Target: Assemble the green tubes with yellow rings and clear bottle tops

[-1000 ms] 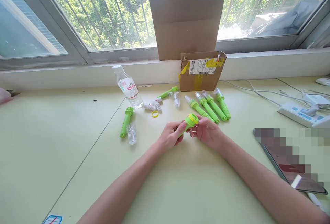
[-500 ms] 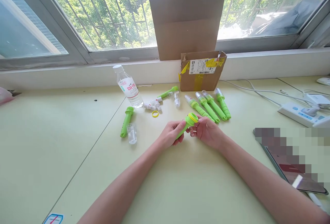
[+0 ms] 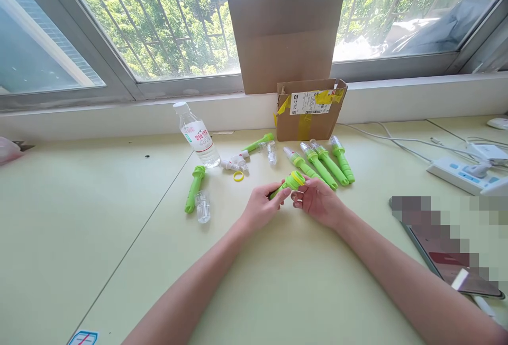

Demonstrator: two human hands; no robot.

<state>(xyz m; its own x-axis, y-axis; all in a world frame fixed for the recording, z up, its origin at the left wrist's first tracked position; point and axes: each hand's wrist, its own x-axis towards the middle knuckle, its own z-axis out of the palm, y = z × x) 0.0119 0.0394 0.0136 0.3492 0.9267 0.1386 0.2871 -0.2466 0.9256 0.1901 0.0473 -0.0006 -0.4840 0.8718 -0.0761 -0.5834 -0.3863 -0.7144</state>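
Observation:
My left hand (image 3: 265,203) is wrapped round a green tube (image 3: 292,181) with a yellow ring (image 3: 300,178) at its wide end. The fingertips of my right hand (image 3: 317,201) pinch at that ring. Left of them lie another green tube (image 3: 194,189) and a clear ribbed cap (image 3: 203,207). Behind my hands are a loose yellow ring (image 3: 238,176), white-and-clear small parts (image 3: 239,161), a thin green piece (image 3: 260,142) and a clear cap (image 3: 271,153). Several green tubes with clear tops (image 3: 323,164) lie behind my right hand.
A water bottle (image 3: 197,136) stands at the back left, and an open cardboard box (image 3: 305,117) by the windowsill. To the right are a power strip (image 3: 456,175), cables and a partly pixelated phone (image 3: 444,255). A sticker (image 3: 83,338) marks the front left.
The green tube in my left hand has turned to a flatter angle, and my left fingers have shifted round it. My right hand stays at the ring end.

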